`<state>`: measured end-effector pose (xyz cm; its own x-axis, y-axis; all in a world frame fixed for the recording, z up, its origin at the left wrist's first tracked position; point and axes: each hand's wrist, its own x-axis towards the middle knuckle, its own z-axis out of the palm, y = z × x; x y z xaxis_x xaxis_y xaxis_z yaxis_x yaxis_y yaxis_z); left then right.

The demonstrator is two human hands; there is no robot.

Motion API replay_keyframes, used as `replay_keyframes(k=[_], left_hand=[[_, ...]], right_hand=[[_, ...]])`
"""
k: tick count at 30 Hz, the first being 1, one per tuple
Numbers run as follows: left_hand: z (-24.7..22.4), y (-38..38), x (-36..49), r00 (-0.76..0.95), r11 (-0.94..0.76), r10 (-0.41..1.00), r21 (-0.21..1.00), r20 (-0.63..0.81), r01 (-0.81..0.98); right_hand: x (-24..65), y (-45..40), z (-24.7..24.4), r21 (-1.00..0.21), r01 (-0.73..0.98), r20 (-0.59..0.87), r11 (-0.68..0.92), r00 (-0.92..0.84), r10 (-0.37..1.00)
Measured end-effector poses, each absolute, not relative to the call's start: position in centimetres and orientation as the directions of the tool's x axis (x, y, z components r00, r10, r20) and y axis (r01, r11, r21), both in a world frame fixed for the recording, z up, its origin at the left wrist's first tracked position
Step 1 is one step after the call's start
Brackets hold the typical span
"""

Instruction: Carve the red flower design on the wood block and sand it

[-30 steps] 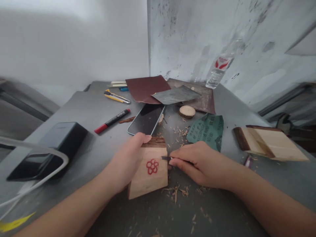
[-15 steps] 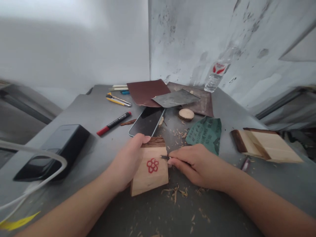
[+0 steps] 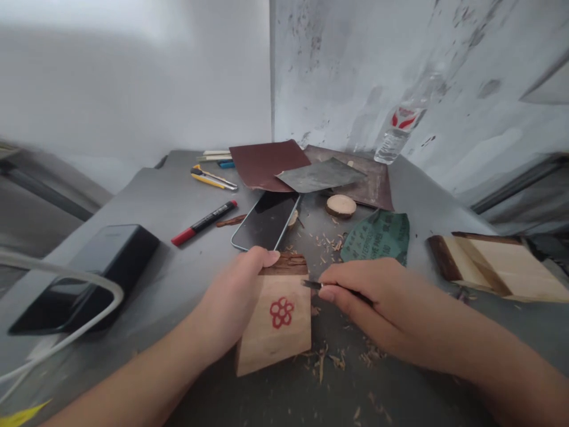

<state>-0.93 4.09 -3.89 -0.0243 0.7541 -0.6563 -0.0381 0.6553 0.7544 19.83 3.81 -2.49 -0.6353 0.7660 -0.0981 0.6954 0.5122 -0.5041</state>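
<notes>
A pale wood block (image 3: 278, 341) with a bark edge along its far side bears a red flower outline on its face. My left hand (image 3: 237, 296) is closed around the block's left side, its thumb over the bark. Between the thumb and fingers of my right hand (image 3: 368, 308) is a thin carving knife (image 3: 312, 285), pointing left. Its tip lies over the block's upper right edge; whether it touches the wood I cannot tell. The knife's handle is mostly hidden in my hand.
Beyond the block lie a phone (image 3: 267, 222), a red-capped marker (image 3: 204, 223), a yellow utility knife (image 3: 214, 178), a wood slice (image 3: 341, 206) and sandpaper sheets (image 3: 269, 166). Green sandpaper (image 3: 377, 237), wood pieces (image 3: 502, 267) and a water bottle (image 3: 398, 133) are rightward, a black device (image 3: 89, 276) leftward.
The view has shifted slightly, so the block sits a little lower. The right hand and knife have drawn slightly rightward relative to the block. Both hands keep their holds.
</notes>
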Motion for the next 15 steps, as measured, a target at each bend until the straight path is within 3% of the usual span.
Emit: replay_keyframes(k=[6, 15], left_hand=[[-4.02, 4.07, -1.01, 0.001, 0.697, 0.717, 0.717, -0.697, -0.015], [-4.27, 4.20, -0.70, 0.027, 0.722, 0.690, 0.684, -0.723, -0.104]], right_hand=[[19.95, 2.86, -2.47, -0.334, 0.729, -0.076, 0.598, -0.653, 0.754], [19.61, 2.75, -2.99, -0.270, 0.736, -0.030, 0.621, -0.651, 0.758]])
